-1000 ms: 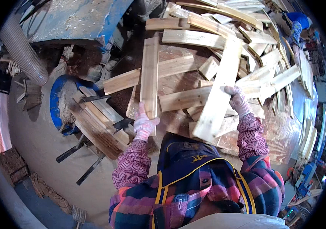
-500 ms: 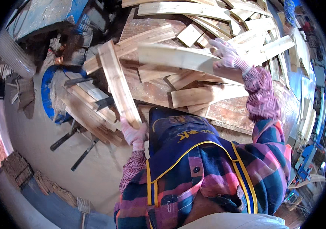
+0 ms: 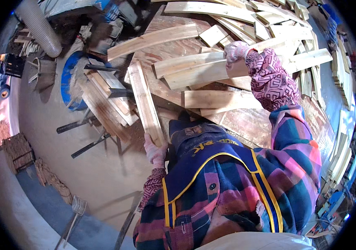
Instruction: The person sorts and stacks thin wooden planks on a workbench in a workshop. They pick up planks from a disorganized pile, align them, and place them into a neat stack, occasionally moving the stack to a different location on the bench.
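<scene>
My left hand point(image 3: 156, 152), in a pale glove, is closed round the near end of a narrow wooden board point(image 3: 144, 100). That board points away from me, its far end at the edge of the wood-topped table. Over the table, my gloved right hand point(image 3: 236, 52) is curled over a pale wooden board point(image 3: 205, 74); its fingertips are partly hidden. Another pale board point(image 3: 182, 63) lies just behind that one. Nearer to me, a shorter board point(image 3: 221, 99) rests crosswise on the tabletop point(image 3: 171, 93).
Many loose boards point(image 3: 211, 10) are heaped at the far right of the table. To the left, a stack of boards point(image 3: 105, 98) lies on a stand with dark metal bars point(image 3: 76, 125), beside a blue round tub point(image 3: 66, 85). A ribbed hose point(image 3: 40, 29) hangs at the far left.
My right hand has gone from spread fingers to curled ones and shifted left. The board under it has swung nearer, uncovering another behind. The whole view has turned slightly.
</scene>
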Action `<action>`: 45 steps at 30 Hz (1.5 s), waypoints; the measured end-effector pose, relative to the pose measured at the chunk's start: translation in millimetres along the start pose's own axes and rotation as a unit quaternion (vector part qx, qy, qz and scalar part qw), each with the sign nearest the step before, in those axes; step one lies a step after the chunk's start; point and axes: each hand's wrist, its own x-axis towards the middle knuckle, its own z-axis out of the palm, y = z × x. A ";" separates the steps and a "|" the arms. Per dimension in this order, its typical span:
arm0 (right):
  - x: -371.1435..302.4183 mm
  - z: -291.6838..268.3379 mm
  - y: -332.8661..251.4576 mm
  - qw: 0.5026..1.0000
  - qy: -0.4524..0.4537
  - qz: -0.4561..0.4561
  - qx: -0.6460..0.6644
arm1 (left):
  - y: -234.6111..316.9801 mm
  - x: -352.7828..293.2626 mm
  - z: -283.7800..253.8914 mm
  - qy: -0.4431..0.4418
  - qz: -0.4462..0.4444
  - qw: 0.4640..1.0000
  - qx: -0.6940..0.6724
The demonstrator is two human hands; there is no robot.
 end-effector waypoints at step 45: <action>23.0 1.0 -30.4 0.915 0.268 0.206 0.218 | 87.2 276.0 -43.8 -0.077 0.218 0.969 0.088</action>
